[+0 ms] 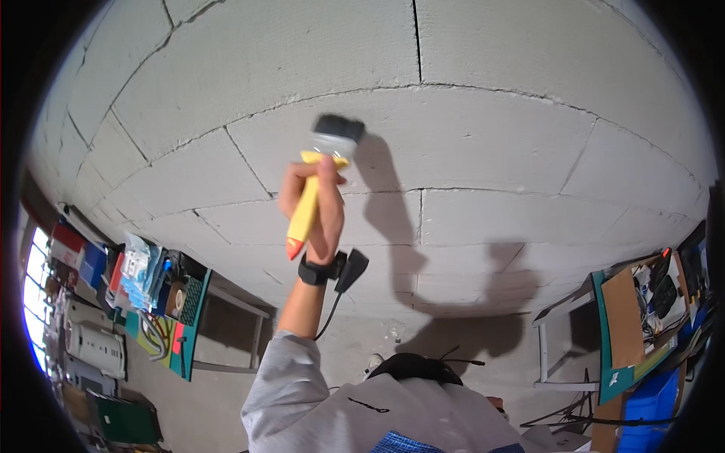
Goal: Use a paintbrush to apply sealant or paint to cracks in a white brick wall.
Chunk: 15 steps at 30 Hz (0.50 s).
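My left hand (317, 209) is raised in front of a wall of pale blocks (481, 136) and grips a flat paintbrush by its yellow handle (306, 209), which ends in a red tip. The brush's dark bristles (338, 125) point up and are slightly blurred. Whether they touch the wall is hard to tell. Around my left wrist sits a black strap with a device (351, 270) and a cable. Of my right hand, only a bit of skin near the wrist (496, 402) shows beside the grey sweatshirt; the fingers are hidden.
At left stands a green-topped table (190, 351) with bagged items and a basket. A similar table (614, 385) at right bears an open cardboard box (620, 323) of cables and parts. Below it are a blue bin (648, 413) and loose cables. A green folded chair (126, 418) stands lower left.
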Each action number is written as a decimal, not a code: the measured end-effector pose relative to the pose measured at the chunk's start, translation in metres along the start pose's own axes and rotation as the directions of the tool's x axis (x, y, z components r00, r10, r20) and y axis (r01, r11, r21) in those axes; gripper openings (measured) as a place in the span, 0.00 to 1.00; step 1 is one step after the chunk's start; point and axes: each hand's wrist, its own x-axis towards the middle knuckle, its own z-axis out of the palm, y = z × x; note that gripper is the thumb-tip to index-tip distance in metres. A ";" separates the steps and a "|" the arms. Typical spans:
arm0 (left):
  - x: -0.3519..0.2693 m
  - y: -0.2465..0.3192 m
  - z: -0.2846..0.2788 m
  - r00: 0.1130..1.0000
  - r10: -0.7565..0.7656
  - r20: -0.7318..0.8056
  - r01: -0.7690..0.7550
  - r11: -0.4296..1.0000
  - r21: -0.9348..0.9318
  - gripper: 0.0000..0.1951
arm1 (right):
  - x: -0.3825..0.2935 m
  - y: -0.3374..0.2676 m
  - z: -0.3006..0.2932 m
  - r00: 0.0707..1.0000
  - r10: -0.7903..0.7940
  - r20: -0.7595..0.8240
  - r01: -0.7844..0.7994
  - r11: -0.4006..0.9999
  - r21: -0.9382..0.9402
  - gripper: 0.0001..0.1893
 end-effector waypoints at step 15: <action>0.006 0.014 0.042 0.998 0.022 0.054 -0.012 0.985 -0.173 0.14 | 0.029 0.031 0.032 0.960 0.268 -0.085 -0.174 0.804 0.569 0.10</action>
